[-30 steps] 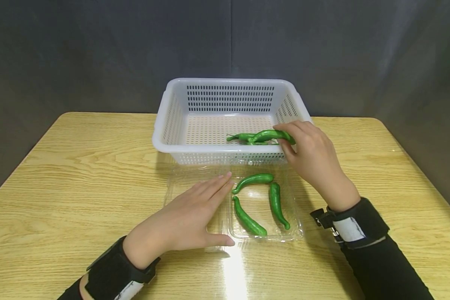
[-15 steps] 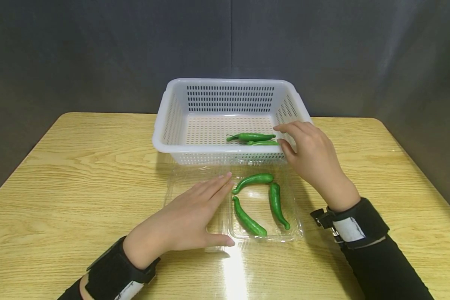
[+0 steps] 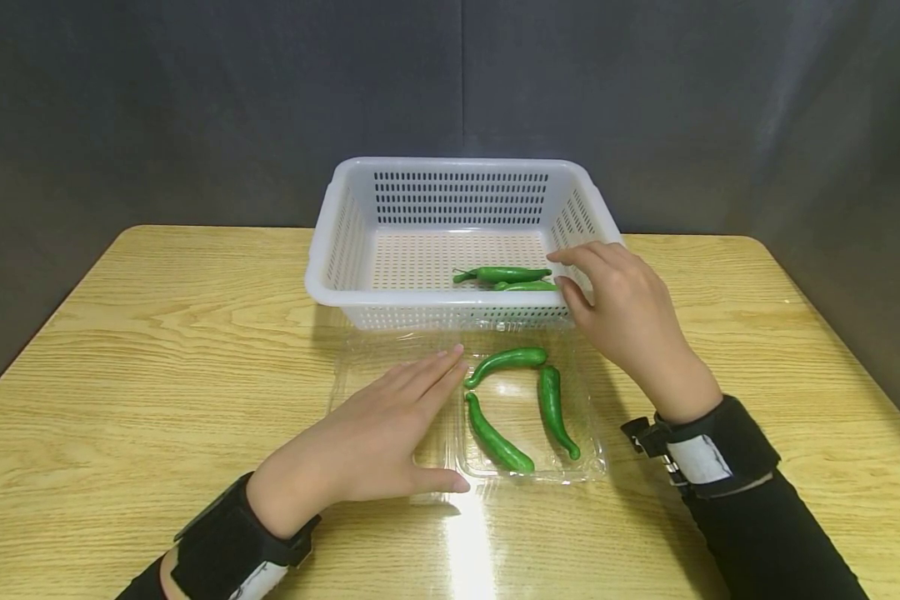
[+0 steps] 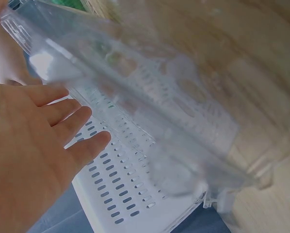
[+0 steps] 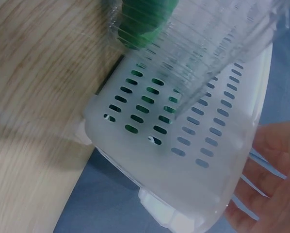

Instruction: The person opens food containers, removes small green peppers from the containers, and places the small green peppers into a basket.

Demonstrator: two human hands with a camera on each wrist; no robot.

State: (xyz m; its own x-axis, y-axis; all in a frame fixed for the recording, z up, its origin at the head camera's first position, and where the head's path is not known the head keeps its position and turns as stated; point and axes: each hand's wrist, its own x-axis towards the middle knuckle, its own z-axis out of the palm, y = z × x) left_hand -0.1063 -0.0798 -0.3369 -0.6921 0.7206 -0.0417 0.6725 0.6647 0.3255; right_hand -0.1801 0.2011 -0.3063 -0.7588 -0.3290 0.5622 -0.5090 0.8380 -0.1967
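My right hand (image 3: 622, 308) hovers at the right front of the white perforated basket (image 3: 435, 297), fingers slightly bent, thumb and fingertips apart with nothing between them. Two green chili peppers (image 3: 506, 274) lie in the basket near those fingertips; the front rim partly hides them. My left hand (image 3: 367, 442) is spread over the left half of a hinged clear plastic box (image 3: 521, 417). Three curved green chilis, at the back (image 3: 510, 358), right (image 3: 553, 408) and front left (image 3: 495, 437), lie in the box's right half. In the left wrist view, the clear plastic (image 4: 135, 107) rises beside the straight fingers.
A pale wooden table (image 3: 157, 375) carries everything, with a dark curtain (image 3: 232, 108) behind it. The basket stands directly behind the clear box. Black straps (image 3: 716, 454) circle both wrists.
One second ago my right hand pinched a curved chili above the basket. It has let go, and the fingers now stand apart in the same place. My left hand has stayed still.
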